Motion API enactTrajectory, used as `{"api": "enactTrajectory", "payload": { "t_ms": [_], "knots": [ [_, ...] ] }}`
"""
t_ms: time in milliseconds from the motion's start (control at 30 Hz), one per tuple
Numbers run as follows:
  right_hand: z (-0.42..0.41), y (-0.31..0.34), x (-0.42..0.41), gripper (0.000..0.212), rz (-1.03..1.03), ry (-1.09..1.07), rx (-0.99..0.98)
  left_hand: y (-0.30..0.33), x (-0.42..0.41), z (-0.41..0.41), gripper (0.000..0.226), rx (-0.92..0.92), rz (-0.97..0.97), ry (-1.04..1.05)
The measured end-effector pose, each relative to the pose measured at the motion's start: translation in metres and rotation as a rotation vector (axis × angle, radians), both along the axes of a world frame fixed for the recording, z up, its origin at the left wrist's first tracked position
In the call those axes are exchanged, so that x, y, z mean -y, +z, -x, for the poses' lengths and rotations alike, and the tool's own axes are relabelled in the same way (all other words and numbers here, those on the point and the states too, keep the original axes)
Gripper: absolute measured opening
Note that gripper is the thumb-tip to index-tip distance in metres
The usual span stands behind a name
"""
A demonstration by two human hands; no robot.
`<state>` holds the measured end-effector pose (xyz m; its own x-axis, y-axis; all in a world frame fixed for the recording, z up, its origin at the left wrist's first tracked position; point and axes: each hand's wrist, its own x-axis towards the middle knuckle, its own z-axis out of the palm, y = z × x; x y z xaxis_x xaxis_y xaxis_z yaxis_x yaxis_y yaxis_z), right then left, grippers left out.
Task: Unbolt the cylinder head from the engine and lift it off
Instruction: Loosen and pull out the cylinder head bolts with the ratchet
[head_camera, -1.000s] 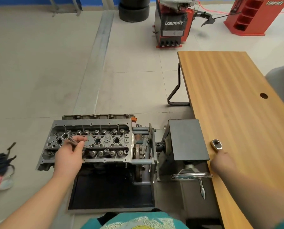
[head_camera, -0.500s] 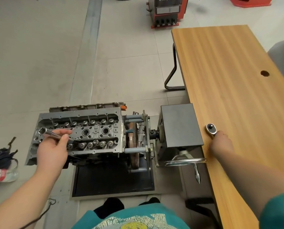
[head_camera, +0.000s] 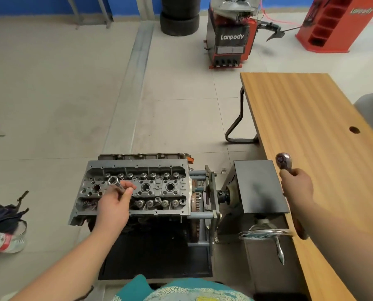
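The grey cylinder head (head_camera: 155, 187) sits on the engine, which is mounted on a stand at the lower middle. My left hand (head_camera: 114, 205) hovers over the head's left part and pinches a long metal socket (head_camera: 115, 184), its open end pointing up and left. My right hand (head_camera: 297, 185) grips a chrome ratchet wrench (head_camera: 283, 160) by its handle at the wooden table's near left edge, the ratchet head sticking up and the dark handle end showing below my wrist.
A wooden table (head_camera: 324, 131) fills the right side. The stand's black box (head_camera: 259, 187) and chrome crank wheel (head_camera: 266, 233) lie between engine and table. A bag (head_camera: 3, 216) lies on the floor at the left. A tyre machine (head_camera: 229, 40) and tyres (head_camera: 179, 20) stand far back.
My right hand has closed round the ratchet and lifted it off the table. My left hand still holds the socket over the cylinder head. The camera tilted back up.
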<state>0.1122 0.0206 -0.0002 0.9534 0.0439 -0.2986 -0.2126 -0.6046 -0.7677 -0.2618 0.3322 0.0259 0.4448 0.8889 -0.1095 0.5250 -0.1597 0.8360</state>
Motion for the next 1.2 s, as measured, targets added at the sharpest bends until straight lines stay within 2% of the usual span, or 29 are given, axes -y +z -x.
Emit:
{"api": "enactTrajectory", "payload": {
  "t_ms": [100,233,333,433,567,667,833,967,1100,1200],
  "knots": [
    [0.038,0.046,-0.058,0.05,-0.244,0.14,-0.064,0.003,-0.008,0.008,0.019,-0.001,0.033,-0.101],
    [0.111,0.098,-0.13,0.065,-0.323,0.403,-0.245,0.008,-0.023,0.017,0.016,-0.066,0.074,-0.273],
    [0.17,0.128,-0.175,0.072,-0.277,0.579,-0.422,0.007,-0.036,0.02,0.015,-0.093,0.086,-0.384],
    [0.216,0.147,-0.207,0.07,-0.168,0.787,-0.452,0.003,-0.05,0.021,0.013,-0.098,0.092,-0.48],
    [0.244,0.165,-0.227,0.072,-0.077,0.917,-0.451,0.008,-0.064,0.017,0.021,-0.078,0.057,-0.614],
    [0.251,0.175,-0.235,0.069,-0.004,0.919,-0.422,0.009,-0.069,0.016,0.031,-0.054,0.046,-0.678],
    [0.259,0.18,-0.248,0.065,0.143,0.814,-0.296,0.008,-0.074,0.019,0.019,-0.036,0.081,-0.718],
    [0.268,0.181,-0.251,0.062,0.151,0.732,-0.306,0.007,-0.077,0.019,0.007,-0.006,0.096,-0.738],
    [0.276,0.184,-0.253,0.062,0.185,0.666,-0.295,0.007,-0.078,0.018,0.008,-0.003,0.092,-0.762],
    [0.285,0.183,-0.252,0.066,0.151,0.629,-0.372,0.007,-0.079,0.016,0.01,-0.008,0.064,-0.781]
  ]
}}
